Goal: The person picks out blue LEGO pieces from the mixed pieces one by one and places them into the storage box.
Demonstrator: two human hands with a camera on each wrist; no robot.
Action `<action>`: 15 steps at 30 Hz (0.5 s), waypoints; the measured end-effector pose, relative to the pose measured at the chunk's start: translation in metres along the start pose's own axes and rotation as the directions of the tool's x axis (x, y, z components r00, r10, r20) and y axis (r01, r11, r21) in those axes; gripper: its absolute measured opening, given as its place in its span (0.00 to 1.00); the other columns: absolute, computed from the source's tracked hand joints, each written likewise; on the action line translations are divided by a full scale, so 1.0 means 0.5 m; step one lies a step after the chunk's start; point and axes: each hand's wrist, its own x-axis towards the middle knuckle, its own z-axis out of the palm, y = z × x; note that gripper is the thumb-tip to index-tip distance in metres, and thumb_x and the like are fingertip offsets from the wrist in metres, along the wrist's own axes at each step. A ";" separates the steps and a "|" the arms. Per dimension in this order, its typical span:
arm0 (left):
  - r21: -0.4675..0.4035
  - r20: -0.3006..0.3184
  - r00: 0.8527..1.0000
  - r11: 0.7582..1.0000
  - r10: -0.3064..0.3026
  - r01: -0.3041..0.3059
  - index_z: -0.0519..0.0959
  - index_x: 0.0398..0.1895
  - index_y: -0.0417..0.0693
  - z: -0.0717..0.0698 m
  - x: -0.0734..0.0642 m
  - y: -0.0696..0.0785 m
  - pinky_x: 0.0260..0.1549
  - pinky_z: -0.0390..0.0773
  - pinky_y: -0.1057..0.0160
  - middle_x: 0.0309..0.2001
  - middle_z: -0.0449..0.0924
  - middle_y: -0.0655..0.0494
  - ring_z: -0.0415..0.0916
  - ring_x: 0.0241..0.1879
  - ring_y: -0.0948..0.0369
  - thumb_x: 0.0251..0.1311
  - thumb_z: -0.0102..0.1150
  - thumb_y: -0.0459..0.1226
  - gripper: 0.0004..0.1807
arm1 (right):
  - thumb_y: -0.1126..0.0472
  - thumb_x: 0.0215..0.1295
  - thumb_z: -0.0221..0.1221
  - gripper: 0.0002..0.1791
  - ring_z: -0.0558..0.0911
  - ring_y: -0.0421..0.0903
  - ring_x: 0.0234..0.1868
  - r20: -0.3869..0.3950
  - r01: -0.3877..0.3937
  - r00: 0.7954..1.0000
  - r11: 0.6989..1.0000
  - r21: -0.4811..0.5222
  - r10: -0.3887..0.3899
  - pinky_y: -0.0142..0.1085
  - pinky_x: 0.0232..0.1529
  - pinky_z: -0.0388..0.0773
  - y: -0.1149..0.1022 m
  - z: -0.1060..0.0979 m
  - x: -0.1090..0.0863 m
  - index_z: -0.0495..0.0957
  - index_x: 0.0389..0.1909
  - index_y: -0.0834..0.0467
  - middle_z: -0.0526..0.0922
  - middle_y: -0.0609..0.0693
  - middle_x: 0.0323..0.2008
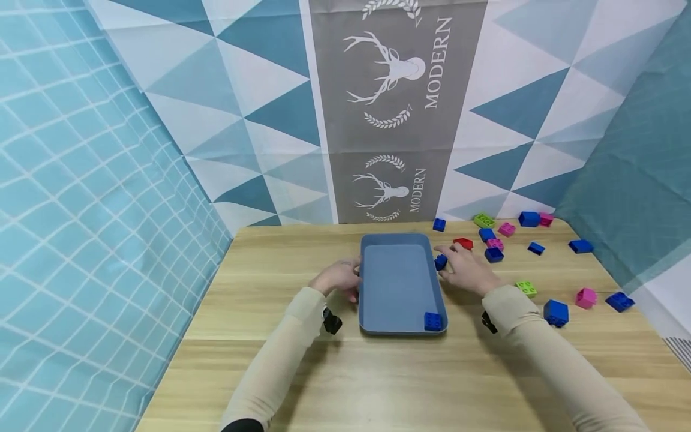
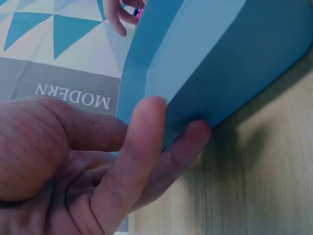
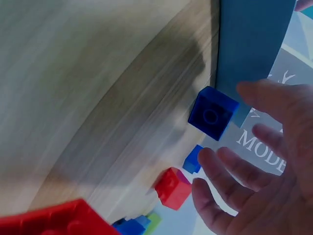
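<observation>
A grey-blue tray (image 1: 399, 282) lies between the two hands, and a blue brick (image 1: 432, 321) sits in its near right corner. At the tray's left wall is my left hand (image 1: 341, 278), fingers loosely bent against the outside in the left wrist view. My right hand (image 1: 466, 268) hovers by the tray's right side, over another blue brick (image 3: 212, 112). In the right wrist view that brick shows its hollow underside, between the spread thumb and fingers. A red brick (image 3: 173, 188) lies just past those fingers.
Several blue, pink and green bricks lie scattered on the right of the wooden table (image 1: 270, 258), among them a large blue one (image 1: 556, 312) and a pink one (image 1: 586, 297). Another red brick (image 3: 54, 220) shows close up in the right wrist view. Patterned cloth (image 1: 378, 120) hangs behind.
</observation>
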 end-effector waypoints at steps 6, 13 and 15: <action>0.116 0.051 0.999 0.993 -0.014 0.008 0.38 0.82 0.40 0.006 0.007 0.015 0.31 0.89 0.60 0.40 0.86 0.35 0.82 0.17 0.61 0.71 0.47 0.28 0.43 | 0.61 0.64 0.66 0.27 0.82 0.62 0.49 0.018 -0.002 1.000 1.000 0.015 0.001 0.61 0.50 0.84 0.005 0.012 0.009 0.75 0.63 0.64 0.78 0.67 0.53; 0.169 0.069 0.996 0.984 -0.061 0.048 0.38 0.82 0.38 0.005 0.000 0.024 0.27 0.87 0.64 0.51 0.81 0.33 0.80 0.16 0.63 0.74 0.46 0.28 0.40 | 0.66 0.65 0.63 0.14 0.83 0.59 0.45 -0.016 0.040 0.999 0.991 0.132 -0.038 0.59 0.52 0.83 0.015 0.034 0.011 0.75 0.49 0.67 0.83 0.64 0.44; 0.151 0.079 0.994 0.987 -0.071 0.059 0.37 0.82 0.39 0.001 -0.004 0.025 0.28 0.88 0.62 0.43 0.84 0.34 0.81 0.17 0.61 0.75 0.45 0.29 0.40 | 0.64 0.66 0.63 0.13 0.83 0.56 0.41 -0.012 0.026 1.000 0.988 0.150 -0.025 0.56 0.47 0.84 0.017 0.032 0.011 0.75 0.46 0.66 0.84 0.61 0.40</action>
